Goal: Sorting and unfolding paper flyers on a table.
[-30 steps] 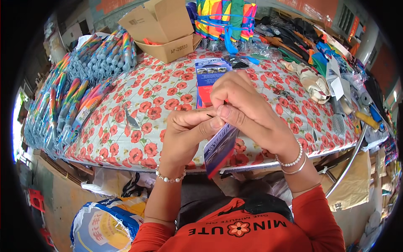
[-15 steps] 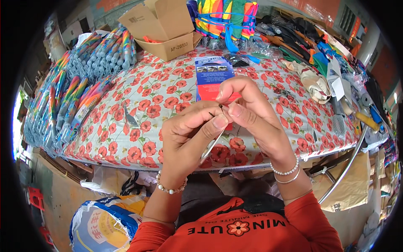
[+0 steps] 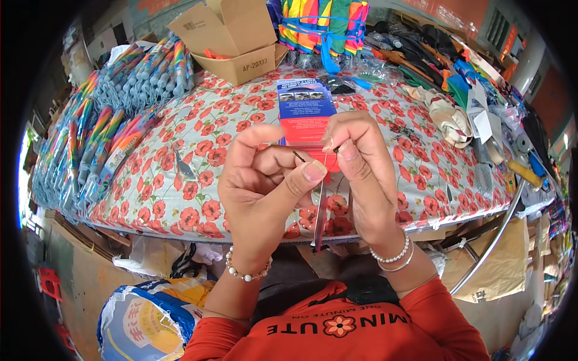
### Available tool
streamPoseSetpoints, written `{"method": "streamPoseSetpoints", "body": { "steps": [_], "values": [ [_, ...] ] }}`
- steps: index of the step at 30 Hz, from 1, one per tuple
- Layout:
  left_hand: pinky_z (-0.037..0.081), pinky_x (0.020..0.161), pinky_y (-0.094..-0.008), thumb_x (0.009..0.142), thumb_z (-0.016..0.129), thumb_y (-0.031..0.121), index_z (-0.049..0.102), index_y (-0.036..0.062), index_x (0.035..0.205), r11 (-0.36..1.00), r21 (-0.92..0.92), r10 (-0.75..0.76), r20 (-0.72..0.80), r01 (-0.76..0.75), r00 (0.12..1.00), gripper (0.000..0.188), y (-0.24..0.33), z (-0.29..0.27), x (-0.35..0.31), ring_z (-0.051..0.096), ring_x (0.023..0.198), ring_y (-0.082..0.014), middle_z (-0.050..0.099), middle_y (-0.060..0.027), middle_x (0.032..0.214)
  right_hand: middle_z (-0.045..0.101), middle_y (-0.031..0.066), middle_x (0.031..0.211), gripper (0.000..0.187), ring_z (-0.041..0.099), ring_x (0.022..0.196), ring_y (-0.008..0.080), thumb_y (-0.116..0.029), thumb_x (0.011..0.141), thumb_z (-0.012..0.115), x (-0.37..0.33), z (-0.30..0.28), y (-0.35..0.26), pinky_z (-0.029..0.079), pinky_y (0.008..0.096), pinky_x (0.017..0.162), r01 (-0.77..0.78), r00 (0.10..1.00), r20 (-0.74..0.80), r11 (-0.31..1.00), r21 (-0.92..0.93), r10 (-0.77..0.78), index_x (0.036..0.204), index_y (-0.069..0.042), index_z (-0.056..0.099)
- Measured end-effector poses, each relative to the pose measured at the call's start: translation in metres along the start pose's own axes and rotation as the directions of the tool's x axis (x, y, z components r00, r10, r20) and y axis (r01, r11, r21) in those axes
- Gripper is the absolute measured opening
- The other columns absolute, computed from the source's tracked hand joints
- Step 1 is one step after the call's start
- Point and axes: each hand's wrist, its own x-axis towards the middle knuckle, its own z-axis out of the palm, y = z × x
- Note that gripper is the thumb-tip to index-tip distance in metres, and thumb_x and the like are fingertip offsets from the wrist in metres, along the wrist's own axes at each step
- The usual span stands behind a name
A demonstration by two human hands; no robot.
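Both hands are raised over the near half of the table. My left hand (image 3: 260,180) pinches a short thin dark stick-like piece (image 3: 298,156) between thumb and bent fingers. My right hand (image 3: 364,165) is closed in a pinch on a small dark-tipped piece (image 3: 337,149), from which a fine pale thread seems to run down. Between the hands hangs a thin flat card-like strip (image 3: 320,216), seen nearly edge-on; its upper attachment is hard to make out. Just beyond my fingers lies a stack of blue and red printed cards (image 3: 306,109).
The table wears a poppy-patterned cloth (image 3: 198,174). Rainbow folded umbrellas (image 3: 108,132) pile up at left. An open cardboard box (image 3: 241,66) and a tied rainbow bundle (image 3: 322,30) stand at the back. Cloth, plastic and tools, including a wooden handle (image 3: 525,173), crowd the right.
My hands have moved apart, with the left fingers lifting and spreading somewhat. The card-like strip now hangs more upright between them, and a fine thread shows near my right fingers.
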Motion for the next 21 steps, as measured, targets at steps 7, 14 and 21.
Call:
{"method": "streamPoseSetpoints", "body": {
  "steps": [7, 14, 21],
  "values": [
    [0.046, 0.055, -0.0177, 0.079, 0.062, -0.003, 0.061, -0.0029, 0.102, 0.982, 0.179, 0.058, 0.037, -0.063, 0.998, 0.023, 0.002, -0.008, -0.005, 0.056, 0.065, -0.0060, 0.062, -0.0078, 0.084, 0.044, 0.0082, 0.090, 0.018, 0.041, 0.085, 0.0168, -0.019, 0.092, 0.039, -0.004, 0.008, 0.003, 0.032, 0.0288, 0.080, 0.000, 1.000, -0.031, 0.996, 0.091, 0.002, 0.090, -0.002, 0.045],
    [0.044, 0.060, -0.0182, 0.079, 0.061, -0.003, 0.047, -0.0036, 0.119, 0.926, 0.364, 0.060, 0.105, -0.095, 0.993, 0.042, 0.017, -0.010, -0.004, 0.055, 0.069, -0.0062, 0.061, -0.0070, 0.083, 0.045, 0.0100, 0.084, 0.014, 0.041, 0.080, 0.0233, -0.012, 0.091, 0.040, -0.006, 0.010, 0.000, 0.032, 0.0332, 0.077, 0.030, 0.999, -0.041, 0.999, -0.033, -0.031, 0.089, -0.001, 0.048],
    [0.039, 0.053, -0.0169, 0.078, 0.060, -0.003, 0.024, -0.0015, 0.136, 0.932, 0.338, 0.121, 0.055, -0.132, 0.991, 0.068, 0.023, -0.001, -0.005, 0.049, 0.061, -0.0049, 0.058, -0.0053, 0.074, 0.046, 0.0121, 0.080, 0.011, 0.040, 0.077, 0.0269, -0.011, 0.087, 0.043, -0.001, 0.010, -0.002, 0.031, 0.0362, 0.072, 0.153, 0.988, 0.041, 0.945, -0.288, -0.147, 0.086, -0.001, 0.050]
  ]
}}
